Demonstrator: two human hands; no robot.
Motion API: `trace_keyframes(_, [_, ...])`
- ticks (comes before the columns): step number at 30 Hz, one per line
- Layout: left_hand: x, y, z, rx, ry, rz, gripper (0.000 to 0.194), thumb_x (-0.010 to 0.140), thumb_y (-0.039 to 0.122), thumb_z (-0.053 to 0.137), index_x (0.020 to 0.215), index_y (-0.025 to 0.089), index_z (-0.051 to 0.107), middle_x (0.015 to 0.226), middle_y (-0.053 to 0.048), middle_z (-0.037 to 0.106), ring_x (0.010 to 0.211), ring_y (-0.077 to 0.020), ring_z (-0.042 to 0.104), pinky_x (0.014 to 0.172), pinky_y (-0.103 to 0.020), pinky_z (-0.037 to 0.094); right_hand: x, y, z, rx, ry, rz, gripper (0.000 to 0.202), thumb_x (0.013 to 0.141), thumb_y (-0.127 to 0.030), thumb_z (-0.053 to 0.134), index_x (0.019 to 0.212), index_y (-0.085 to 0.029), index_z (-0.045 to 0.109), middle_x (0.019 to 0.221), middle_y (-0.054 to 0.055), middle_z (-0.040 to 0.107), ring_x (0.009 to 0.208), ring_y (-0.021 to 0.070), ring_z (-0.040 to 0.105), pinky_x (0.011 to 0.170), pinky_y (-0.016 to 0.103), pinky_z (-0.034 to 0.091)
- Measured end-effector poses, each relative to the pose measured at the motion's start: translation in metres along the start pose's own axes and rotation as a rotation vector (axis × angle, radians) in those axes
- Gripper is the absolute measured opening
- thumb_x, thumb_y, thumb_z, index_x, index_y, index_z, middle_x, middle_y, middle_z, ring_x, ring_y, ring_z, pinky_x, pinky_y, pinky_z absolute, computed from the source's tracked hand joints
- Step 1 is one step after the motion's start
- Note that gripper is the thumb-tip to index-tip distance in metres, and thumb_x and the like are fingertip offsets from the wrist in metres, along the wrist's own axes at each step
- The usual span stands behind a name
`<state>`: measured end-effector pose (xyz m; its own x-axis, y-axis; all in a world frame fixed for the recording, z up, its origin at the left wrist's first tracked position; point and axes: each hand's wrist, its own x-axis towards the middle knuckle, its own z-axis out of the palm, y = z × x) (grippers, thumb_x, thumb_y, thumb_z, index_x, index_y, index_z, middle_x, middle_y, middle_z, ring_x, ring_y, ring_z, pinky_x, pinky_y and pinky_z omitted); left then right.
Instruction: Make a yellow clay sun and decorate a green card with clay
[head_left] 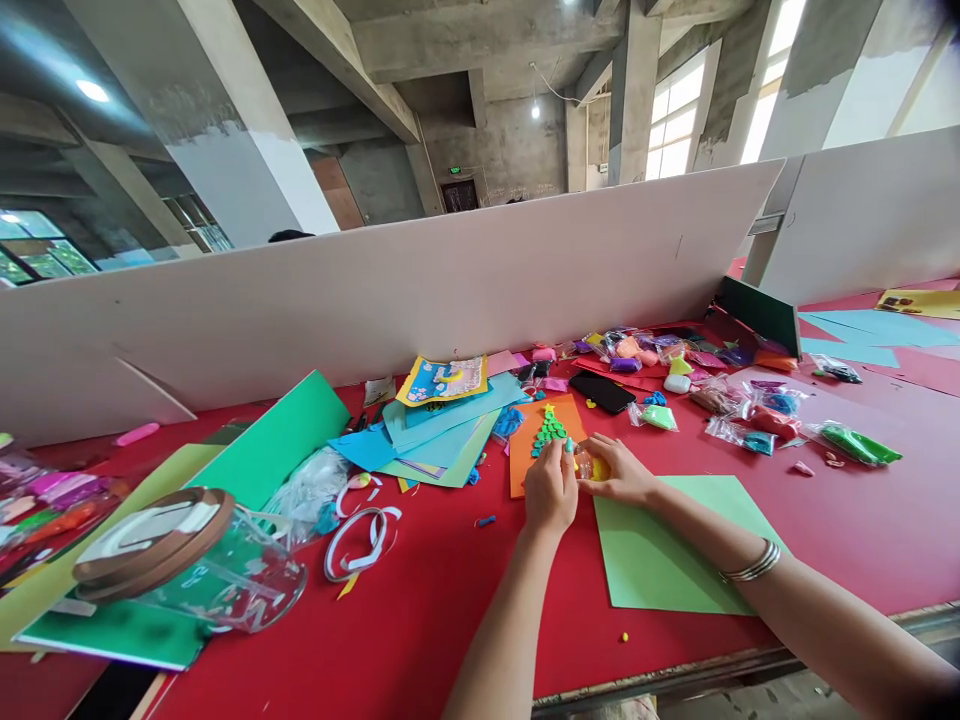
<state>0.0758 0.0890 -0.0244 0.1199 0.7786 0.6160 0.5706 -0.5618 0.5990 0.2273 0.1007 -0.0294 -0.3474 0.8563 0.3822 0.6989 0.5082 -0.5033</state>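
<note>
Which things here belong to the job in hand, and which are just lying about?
Apparently in use:
Green tree shape of small clay-like pieces
Orange rectangular card beneath it
Clear plastic packet showing yellow, in right hand; left hand beside it

Apparently lying about:
Black rectangular phone
Brown-lidded clear cylindrical cup
Light-green rectangular paper sheet, role uncertain

On the bench (420, 620), my left hand (553, 487) and right hand (611, 470) are together over the near right part of a card (523, 462). A paper sheet (675, 560) lies nearer, below my right forearm. Beyond the card, slightly right, is a phone (602, 391). Left of the card sits a paper pile (420, 435); farther left and nearer, a jar (195, 560). A partition (450, 290) stands behind, at the far side.
</note>
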Motion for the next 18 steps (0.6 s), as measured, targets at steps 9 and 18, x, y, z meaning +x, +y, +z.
trace_keyframes(9, [-0.0018, -0.0004, 0.0019, -0.055, -0.068, -0.042, 0.033, 0.082, 0.018, 0.047, 0.115, 0.019, 0.048, 0.105, -0.010, 0.063, 0.094, -0.0203, 0.062, 0.078, -0.032, 0.051, 0.0004, -0.0007, -0.0024, 0.079, 0.066, -0.039, 0.029, 0.075, -0.042, 0.059, 0.084, -0.015, 0.062, 0.068, 0.003, 0.061, 0.058, 0.0135, 0.050, 0.056, 0.026, 0.038])
trace_keyframes(18, [0.0023, -0.0036, -0.0003, -0.175, -0.040, -0.172, 0.011, 0.076, 0.024, 0.059, 0.084, 0.020, 0.053, 0.077, -0.002, 0.066, 0.056, -0.0112, 0.060, 0.052, -0.021, 0.046, -0.0015, -0.0064, -0.0035, 0.086, 0.032, -0.079, 0.062, 0.055, -0.054, 0.075, 0.099, -0.014, 0.058, 0.082, 0.006, 0.061, 0.070, 0.0192, 0.057, 0.062, 0.029, 0.045])
